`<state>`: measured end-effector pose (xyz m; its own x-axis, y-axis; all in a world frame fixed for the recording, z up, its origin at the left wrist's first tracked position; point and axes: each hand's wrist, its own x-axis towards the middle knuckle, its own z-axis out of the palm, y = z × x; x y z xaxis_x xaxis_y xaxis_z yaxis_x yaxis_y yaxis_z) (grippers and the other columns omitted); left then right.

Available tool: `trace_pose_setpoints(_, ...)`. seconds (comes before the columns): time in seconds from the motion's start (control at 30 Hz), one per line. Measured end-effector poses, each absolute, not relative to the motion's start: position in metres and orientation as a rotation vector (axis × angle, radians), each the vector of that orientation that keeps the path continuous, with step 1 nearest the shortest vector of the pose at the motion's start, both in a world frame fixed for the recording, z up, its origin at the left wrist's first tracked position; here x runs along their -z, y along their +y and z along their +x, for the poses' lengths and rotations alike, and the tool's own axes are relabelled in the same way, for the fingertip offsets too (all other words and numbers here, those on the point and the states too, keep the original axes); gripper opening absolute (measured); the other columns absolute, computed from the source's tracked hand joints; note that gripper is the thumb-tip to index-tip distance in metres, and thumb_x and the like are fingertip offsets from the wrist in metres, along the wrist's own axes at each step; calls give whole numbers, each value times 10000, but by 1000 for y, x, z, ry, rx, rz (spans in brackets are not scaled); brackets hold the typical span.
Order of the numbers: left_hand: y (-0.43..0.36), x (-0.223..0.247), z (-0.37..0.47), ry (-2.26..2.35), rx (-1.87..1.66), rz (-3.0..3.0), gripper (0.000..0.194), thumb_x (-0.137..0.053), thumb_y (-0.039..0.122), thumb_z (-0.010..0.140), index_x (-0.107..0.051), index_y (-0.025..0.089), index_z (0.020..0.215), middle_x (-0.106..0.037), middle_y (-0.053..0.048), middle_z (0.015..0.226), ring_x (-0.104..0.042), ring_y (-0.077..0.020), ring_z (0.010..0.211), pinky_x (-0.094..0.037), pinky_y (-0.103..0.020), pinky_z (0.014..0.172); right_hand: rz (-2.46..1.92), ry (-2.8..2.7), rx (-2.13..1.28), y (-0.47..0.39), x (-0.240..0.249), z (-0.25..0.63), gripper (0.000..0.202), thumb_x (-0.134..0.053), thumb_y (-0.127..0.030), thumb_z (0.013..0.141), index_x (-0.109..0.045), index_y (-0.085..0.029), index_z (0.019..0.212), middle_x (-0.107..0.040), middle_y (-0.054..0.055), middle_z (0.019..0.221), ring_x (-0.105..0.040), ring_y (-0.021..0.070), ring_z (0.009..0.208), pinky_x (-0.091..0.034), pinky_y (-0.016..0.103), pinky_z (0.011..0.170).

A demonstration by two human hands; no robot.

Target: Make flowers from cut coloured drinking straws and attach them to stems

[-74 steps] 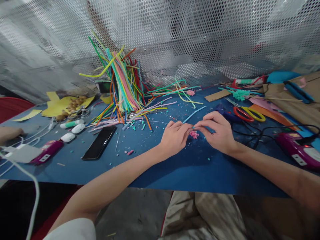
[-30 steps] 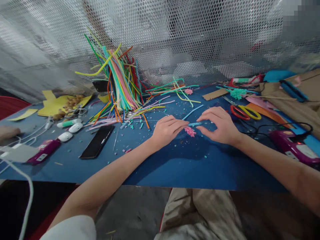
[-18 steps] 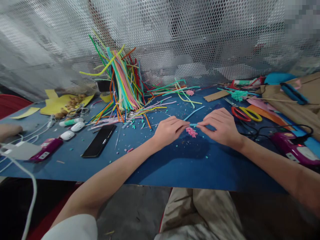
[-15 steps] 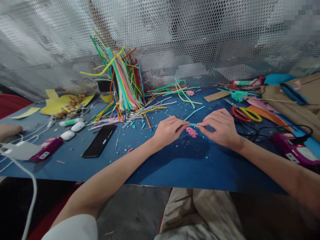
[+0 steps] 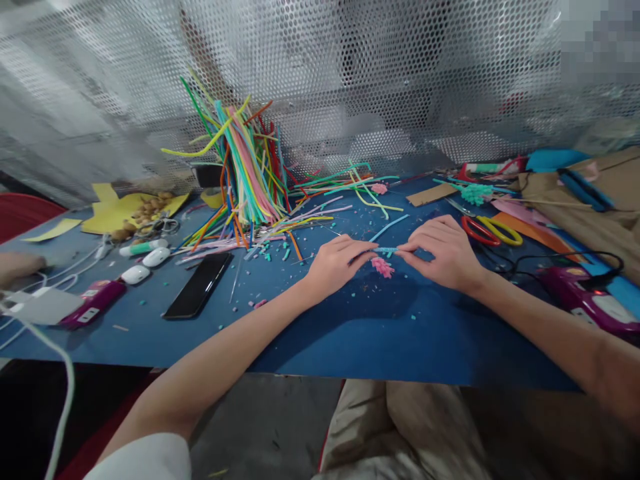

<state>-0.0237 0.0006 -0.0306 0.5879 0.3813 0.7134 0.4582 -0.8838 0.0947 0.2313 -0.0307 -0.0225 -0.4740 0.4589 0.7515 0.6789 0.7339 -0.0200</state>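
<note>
A short light-blue fuzzy stem [image 5: 387, 250] is stretched level between my two hands. The fingertips of my left hand [image 5: 336, 265] pinch its left end, and my right hand [image 5: 440, 255] pinches the right end between thumb and forefinger. Just below the stem, a small pink fuzzy piece [image 5: 383, 267] lies on the blue table [image 5: 320, 340]. Behind my fingers, another light-blue stem [image 5: 390, 227] slants up and to the right; its lower end is hidden near my left hand.
A bundle of coloured stems [image 5: 250, 167] stands at the back left. A black phone [image 5: 198, 285] lies left of my forearm. Red scissors [image 5: 480, 230] and yellow scissors [image 5: 501, 230] are right of my hands, near a purple power strip [image 5: 590, 300]. Another person's hand [image 5: 20, 268] shows far left.
My right hand has shifted slightly right, and a little more of the light-blue stem shows between my fingertips. Both hands keep their pinch.
</note>
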Motion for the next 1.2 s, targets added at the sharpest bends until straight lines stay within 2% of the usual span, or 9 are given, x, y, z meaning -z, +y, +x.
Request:
trace_pose_setpoints(0.23,0,29,-24,-723,1189,-2736,176,-578,276,978,-733,204,1020,-782,-30,951,-718,-115,834,-563,-268,824,-827,-2162,355,-29,25,231,119,-688,-294,894,-666,-208,815,-719,27,786,-629,181,772,-382,380,795)
trace_pose_setpoints(0.5,1,27,-29,-731,1038,-2738,185,-563,278,986,-737,222,1009,-781,-11,976,-728,-112,881,-540,-246,831,-853,-2205,281,-26,28,231,123,-678,-322,904,-687,-214,847,-730,26,825,-625,179,786,-385,378,781)
trace_pose_setpoints(0.63,1,29,-29,-855,1072,-2730,178,-582,313,976,-744,247,1004,-780,17,982,-730,-98,815,-532,-212,726,-923,-2207,271,-23,28,232,199,-669,-384,906,-700,-216,1008,-742,36,936,-654,198,866,-405,367,798)
trace_pose_setpoints(0.73,0,32,-28,-914,1105,-2743,191,-586,335,972,-753,245,996,-782,13,983,-732,-105,806,-536,-216,733,-945,-2195,232,-21,31,233,284,-661,-427,907,-694,-222,1102,-747,38,939,-661,198,880,-419,354,792)
trace_pose_setpoints(0.9,-2,33,-24,-937,1105,-2759,193,-600,355,964,-759,251,998,-782,24,978,-725,-102,792,-523,-208,710,-922,-2159,221,-21,35,233,170,-606,-358,958,-728,-251,1007,-770,8,922,-662,173,821,-429,340,752)
trace_pose_setpoints(1.2,-7,32,-22,-982,1031,-2767,226,-563,369,985,-752,301,1088,-779,35,1021,-736,-108,866,-512,-210,723,-974,-2166,210,-23,36,233,167,-594,-349,968,-717,-249,917,-768,-5,867,-661,180,807,-443,355,772)
